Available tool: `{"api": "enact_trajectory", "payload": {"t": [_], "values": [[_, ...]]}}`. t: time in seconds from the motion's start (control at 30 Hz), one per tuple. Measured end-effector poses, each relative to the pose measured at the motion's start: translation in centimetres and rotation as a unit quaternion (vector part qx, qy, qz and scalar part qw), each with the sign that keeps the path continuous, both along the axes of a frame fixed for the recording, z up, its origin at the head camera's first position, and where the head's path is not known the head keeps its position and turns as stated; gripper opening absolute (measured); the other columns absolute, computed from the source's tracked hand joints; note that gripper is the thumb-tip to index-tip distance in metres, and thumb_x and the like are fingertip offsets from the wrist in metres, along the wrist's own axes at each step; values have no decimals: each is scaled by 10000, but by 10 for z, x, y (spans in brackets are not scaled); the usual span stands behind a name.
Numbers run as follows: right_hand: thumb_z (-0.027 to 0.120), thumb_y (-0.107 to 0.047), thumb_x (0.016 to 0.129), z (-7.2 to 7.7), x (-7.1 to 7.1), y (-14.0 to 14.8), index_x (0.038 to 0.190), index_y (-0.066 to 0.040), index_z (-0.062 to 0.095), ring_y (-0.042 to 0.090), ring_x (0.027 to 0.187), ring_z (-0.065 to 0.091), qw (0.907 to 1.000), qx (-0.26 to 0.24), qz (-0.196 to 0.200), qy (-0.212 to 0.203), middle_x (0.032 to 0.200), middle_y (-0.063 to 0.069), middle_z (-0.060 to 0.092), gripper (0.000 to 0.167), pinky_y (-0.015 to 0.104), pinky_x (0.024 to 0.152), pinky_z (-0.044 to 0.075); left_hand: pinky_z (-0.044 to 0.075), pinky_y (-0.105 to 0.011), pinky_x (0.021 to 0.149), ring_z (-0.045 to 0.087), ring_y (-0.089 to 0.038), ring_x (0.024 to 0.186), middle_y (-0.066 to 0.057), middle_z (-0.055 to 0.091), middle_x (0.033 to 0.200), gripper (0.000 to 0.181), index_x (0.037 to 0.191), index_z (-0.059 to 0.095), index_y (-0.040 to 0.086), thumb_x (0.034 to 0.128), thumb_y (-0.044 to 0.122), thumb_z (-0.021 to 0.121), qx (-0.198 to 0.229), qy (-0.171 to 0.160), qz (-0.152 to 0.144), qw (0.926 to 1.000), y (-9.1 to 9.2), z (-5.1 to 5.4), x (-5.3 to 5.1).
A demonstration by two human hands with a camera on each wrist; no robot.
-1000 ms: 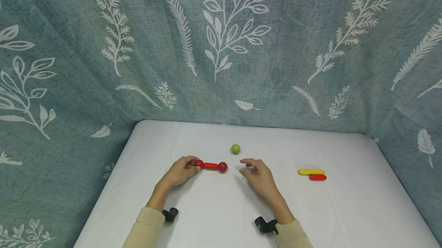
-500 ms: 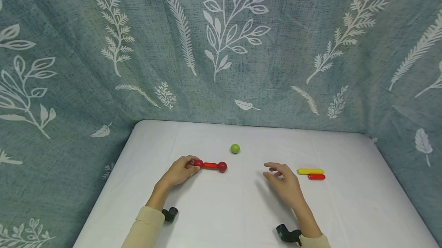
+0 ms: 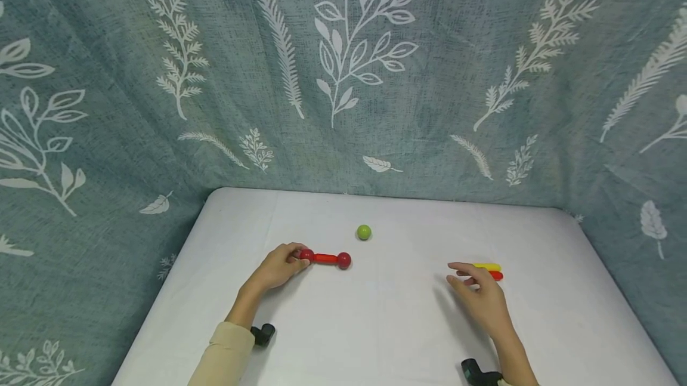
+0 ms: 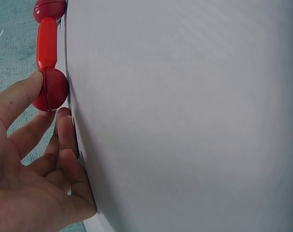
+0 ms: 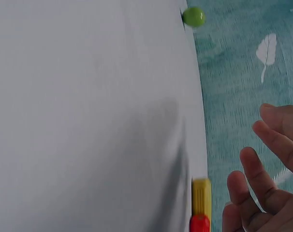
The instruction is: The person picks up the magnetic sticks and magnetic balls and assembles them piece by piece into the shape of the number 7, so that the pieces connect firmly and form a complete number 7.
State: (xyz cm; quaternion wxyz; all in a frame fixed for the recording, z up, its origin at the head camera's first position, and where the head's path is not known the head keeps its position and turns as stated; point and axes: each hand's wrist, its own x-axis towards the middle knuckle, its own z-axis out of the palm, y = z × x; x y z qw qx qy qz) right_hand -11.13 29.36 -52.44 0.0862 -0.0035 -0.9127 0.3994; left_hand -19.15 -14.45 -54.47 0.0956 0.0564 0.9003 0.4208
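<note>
Two red balls joined by a red stick (image 3: 325, 259) form a dumbbell shape left of the table's middle. My left hand (image 3: 279, 265) pinches the near ball (image 4: 51, 89) between thumb and fingers, while the other ball (image 3: 344, 261) points right. Over on the right, my right hand (image 3: 480, 296) holds nothing, its fingers loosely bent and thumb apart from them. Just beyond its fingers lie a yellow stick (image 3: 491, 267) and a shorter red stick (image 3: 497, 276), side by side and partly hidden by the hand in the head view.
A green ball (image 3: 364, 232) sits farther back, near the middle of the white-covered table (image 3: 397, 326). Behind the table hangs a blue-green cloth (image 3: 300, 153) with white leaf prints. Dark wrist cameras (image 3: 263, 334) ride on both forearms.
My right hand has swept right, from beside the dumbbell shape to the yellow and red sticks. The left hand keeps its pinch in the same place.
</note>
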Motion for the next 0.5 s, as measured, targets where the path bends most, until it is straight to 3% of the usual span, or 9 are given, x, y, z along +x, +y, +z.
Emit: {"api": "enact_trajectory", "payload": {"t": [0.2, 0.4, 0.5], "values": [[681, -267, 977, -2, 0, 28, 1238, -93, 690, 216, 953, 524, 9995, 299, -128, 49, 1141, 137, 623, 314, 340, 720, 425, 479, -416, 812, 548, -194, 916, -36, 632, 1051, 368, 1255, 671, 103, 930, 265, 733, -26, 32, -10, 10000, -1, -1, 0], [754, -68, 892, -5, -5, 52, 1150, -21, 723, 368, 956, 609, 9962, 650, -208, 547, 1039, 190, 695, 264, 485, 742, 444, 479, -426, 831, 550, -196, 928, -39, 631, 1057, 369, 1260, 669, 99, 933, 261, 729, -23, 37, -6, 10000, 0, 0, 0], [760, -5, 857, -7, -8, 61, 1108, -1, 733, 420, 970, 602, 9943, 837, -287, 602, 1040, 230, 695, 252, 537, 764, 442, 480, -430, 836, 552, -198, 933, -40, 631, 1058, 376, 1264, 666, 93, 932, 258, 730, 6, 35, -3, 10000, 0, 0, 1]]}}
